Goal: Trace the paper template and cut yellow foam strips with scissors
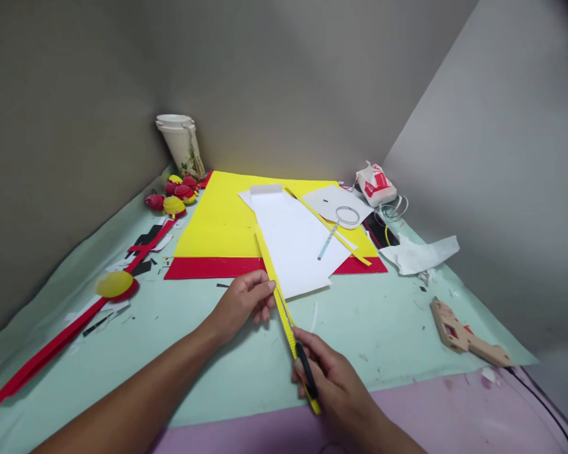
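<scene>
My left hand [245, 301] pinches a long yellow foam strip [273, 277] near its middle, by the edge of a white sheet [296, 243]. My right hand [334, 384] grips a black-handled tool [307, 372], probably a cutter, laid along the strip's near end. The strip runs diagonally from the white sheet toward me. Beneath the white sheet lie a large yellow sheet [222, 221] and a red sheet [203, 268].
A glue gun [464, 334] lies at the right. Crumpled white paper [419, 253], a red-white packet [376, 184], a pencil [329, 239] and a ring [348, 215] sit beyond. Red strips [52, 347], red-yellow balls [175, 195] and stacked cups [182, 145] are left.
</scene>
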